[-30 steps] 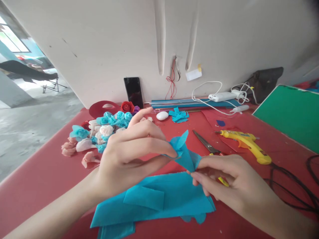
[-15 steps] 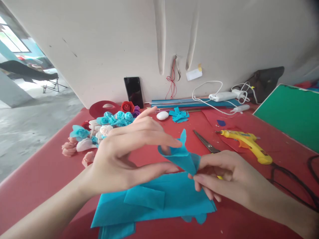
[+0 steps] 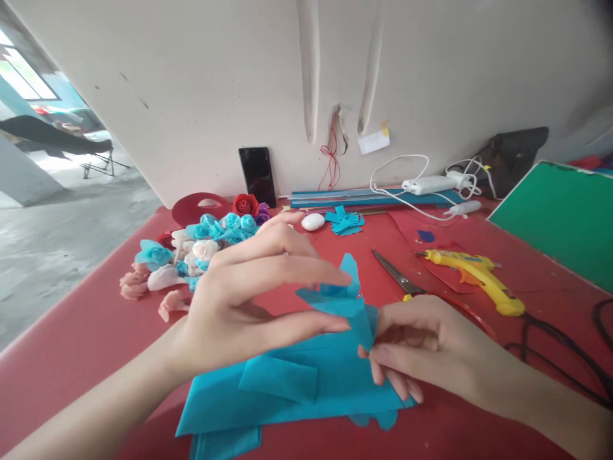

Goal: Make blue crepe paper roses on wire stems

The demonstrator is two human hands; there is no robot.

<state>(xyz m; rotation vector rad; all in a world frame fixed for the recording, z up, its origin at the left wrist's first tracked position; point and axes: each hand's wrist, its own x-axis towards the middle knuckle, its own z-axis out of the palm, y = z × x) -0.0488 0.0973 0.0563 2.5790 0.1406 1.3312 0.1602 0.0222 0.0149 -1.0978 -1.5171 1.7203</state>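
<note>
A piece of blue crepe paper [image 3: 357, 313], rolled into a small cone with a pointed upper edge, is held upright above the table. My right hand [image 3: 431, 348] pinches its narrow lower end between thumb and fingers. My left hand [image 3: 258, 294] is at the wide upper rim, its forefinger at the paper's inner side and its thumb beside the outer side. A gap shows between that thumb and forefinger, with the loose rim reaching into it. Below both hands lies a blue crepe paper sheet [image 3: 349, 377] with a smaller cut strip [image 3: 280, 378] on top.
Scissors [image 3: 397, 273] and a yellow glue gun [image 3: 474, 278] with a black cord lie right. Blue, white and pink paper flowers [image 3: 205, 249] are heaped left. Behind stand a phone [image 3: 257, 177], a white egg-shaped object [image 3: 313, 222], blue scraps [image 3: 345, 220] and a green board [image 3: 560, 217].
The cone has tipped more upright and shifted slightly down. My left thumb has moved right, closer to the cone, and my right hand has lowered a little.
</note>
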